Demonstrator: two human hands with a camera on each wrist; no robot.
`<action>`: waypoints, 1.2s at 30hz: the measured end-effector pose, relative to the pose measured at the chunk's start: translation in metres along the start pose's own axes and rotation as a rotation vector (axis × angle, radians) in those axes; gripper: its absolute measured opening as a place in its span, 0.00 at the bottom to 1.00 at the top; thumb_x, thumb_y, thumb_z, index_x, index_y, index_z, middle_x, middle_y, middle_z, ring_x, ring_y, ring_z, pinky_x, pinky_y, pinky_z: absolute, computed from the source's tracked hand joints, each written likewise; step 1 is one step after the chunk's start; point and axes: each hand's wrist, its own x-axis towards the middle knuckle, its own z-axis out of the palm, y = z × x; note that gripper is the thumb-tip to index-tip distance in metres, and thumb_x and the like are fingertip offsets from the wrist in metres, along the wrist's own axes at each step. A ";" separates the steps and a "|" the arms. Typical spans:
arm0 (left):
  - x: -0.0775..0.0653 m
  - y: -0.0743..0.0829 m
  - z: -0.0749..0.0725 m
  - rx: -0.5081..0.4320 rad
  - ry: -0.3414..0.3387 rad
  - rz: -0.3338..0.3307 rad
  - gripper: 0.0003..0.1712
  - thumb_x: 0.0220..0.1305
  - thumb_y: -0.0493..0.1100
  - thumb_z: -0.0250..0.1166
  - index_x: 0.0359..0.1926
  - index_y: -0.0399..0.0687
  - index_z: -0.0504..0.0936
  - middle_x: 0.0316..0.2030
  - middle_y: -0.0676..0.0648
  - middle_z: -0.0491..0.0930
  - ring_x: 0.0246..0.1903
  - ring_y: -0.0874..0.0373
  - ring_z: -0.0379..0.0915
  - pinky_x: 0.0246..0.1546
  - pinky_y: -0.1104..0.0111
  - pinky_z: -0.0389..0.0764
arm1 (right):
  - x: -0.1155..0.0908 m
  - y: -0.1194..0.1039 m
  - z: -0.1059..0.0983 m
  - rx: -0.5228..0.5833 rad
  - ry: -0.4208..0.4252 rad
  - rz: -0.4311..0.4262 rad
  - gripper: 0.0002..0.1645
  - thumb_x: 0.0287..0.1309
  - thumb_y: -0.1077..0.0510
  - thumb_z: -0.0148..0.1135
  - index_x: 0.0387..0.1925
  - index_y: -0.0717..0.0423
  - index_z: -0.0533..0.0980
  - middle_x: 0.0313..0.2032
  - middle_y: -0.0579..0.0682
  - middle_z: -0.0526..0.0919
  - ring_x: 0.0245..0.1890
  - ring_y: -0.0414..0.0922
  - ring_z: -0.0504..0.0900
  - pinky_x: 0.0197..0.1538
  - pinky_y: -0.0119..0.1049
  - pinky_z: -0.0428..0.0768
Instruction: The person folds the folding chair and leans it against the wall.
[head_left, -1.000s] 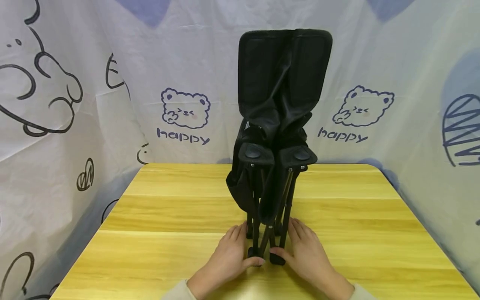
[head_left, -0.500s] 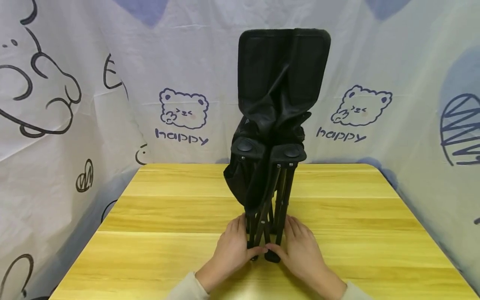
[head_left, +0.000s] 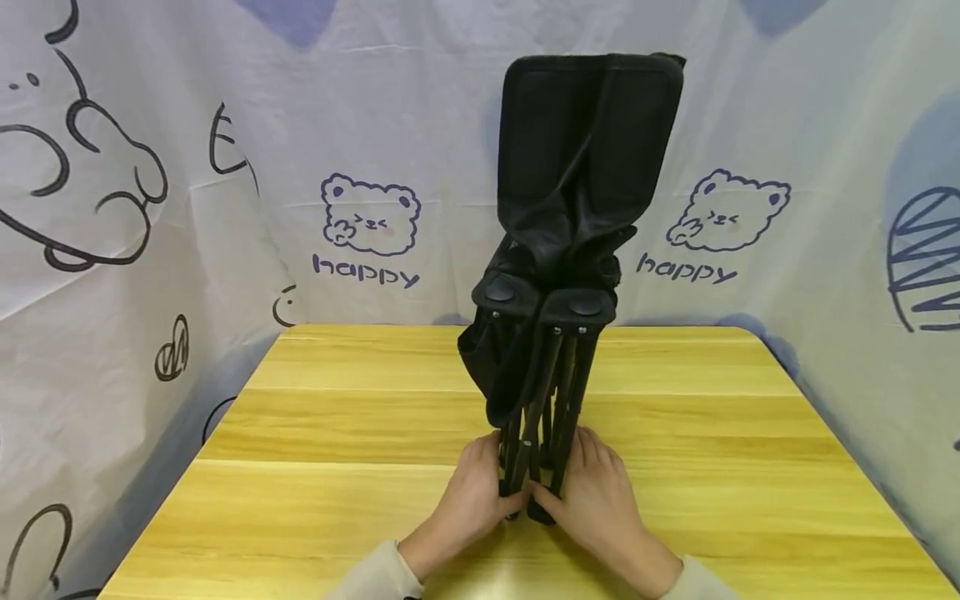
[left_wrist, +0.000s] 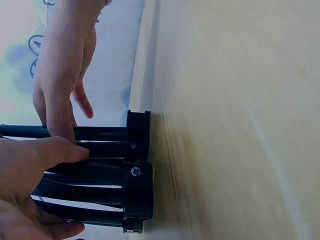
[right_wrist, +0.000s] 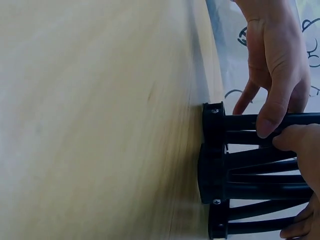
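On the bench (head_left: 337,417), the black folding chair (head_left: 577,142) stands with its legs (head_left: 573,400) closer together than a second ago, the left grip (head_left: 472,492) and right grip (head_left: 603,500) pinching them low down, so it seems nearly all folded up.

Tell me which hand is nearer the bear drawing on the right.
The right hand. It grips the black chair legs from the side toward that bear drawing; the left hand grips them from the opposite side.
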 end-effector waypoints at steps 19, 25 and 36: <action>0.002 -0.007 -0.006 0.257 0.004 0.134 0.55 0.45 0.64 0.76 0.63 0.28 0.68 0.54 0.35 0.75 0.55 0.43 0.72 0.56 0.55 0.75 | -0.009 0.010 -0.002 -0.092 0.019 -0.015 0.57 0.45 0.31 0.71 0.58 0.76 0.71 0.52 0.68 0.79 0.53 0.62 0.77 0.51 0.56 0.76; 0.004 -0.010 -0.004 0.296 0.055 0.179 0.56 0.45 0.67 0.74 0.62 0.29 0.70 0.53 0.37 0.77 0.53 0.45 0.74 0.57 0.57 0.74 | -0.007 0.014 0.000 -0.072 0.008 -0.015 0.57 0.45 0.32 0.72 0.59 0.76 0.70 0.54 0.68 0.78 0.54 0.62 0.76 0.53 0.56 0.75; 0.011 -0.014 -0.001 0.321 0.062 0.173 0.55 0.47 0.67 0.73 0.63 0.29 0.69 0.53 0.37 0.77 0.53 0.44 0.74 0.52 0.55 0.78 | 0.003 0.022 0.002 -0.087 0.024 -0.033 0.56 0.43 0.33 0.74 0.58 0.76 0.71 0.52 0.68 0.79 0.52 0.62 0.78 0.49 0.58 0.77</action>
